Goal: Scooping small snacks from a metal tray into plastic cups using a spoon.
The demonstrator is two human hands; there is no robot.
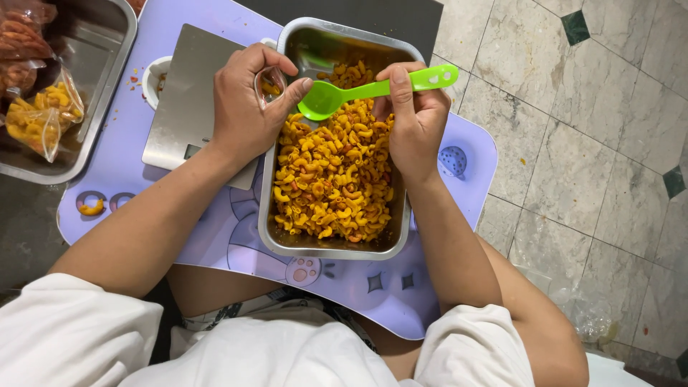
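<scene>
I sit at a lilac table (pixel 459 186) on a marble floor (pixel 595 122). Two steel trays: one (pixel 276 229) at centre full of snack (pixel 333 179), one (pixel 107 64) upper left with bags (pixel 36 122) (two yellow, clear plastic). My left hand (pixel 247 107) pinches a small bag (pixel 270 84); my right hand (pixel 416 118) grips a green spoon (pixel 358 91) above the snack.

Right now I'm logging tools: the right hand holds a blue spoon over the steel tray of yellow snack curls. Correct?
Not quite. In the head view the spoon is green, not blue. The right hand does hold it over the steel tray of yellow snack curls.
</scene>
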